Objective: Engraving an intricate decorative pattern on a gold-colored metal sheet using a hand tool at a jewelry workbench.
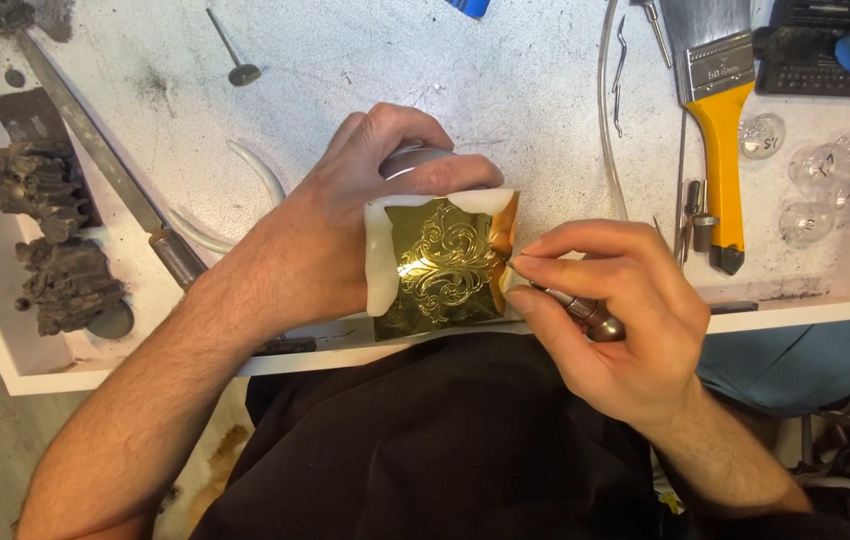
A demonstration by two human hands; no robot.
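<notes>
My left hand (345, 225) grips a round holder topped with a gold metal plate (445, 265) that bears engraved scrollwork and is bedded in white material (381, 270) along its left and top edges. My right hand (610, 315) pinches a slim metal engraving tool (570, 303) like a pen. The tool's tip touches the plate's right edge. Both hands sit at the front edge of the white bench (345, 60), above my dark apron.
A yellow-handled brush (720, 120) lies at the upper right, with clear glass bulbs (830, 170) and a black tray (825, 55) beside it. A long metal file (105, 160) and dark lumps (50, 230) lie left. Clear tubing (607, 120) runs down the bench.
</notes>
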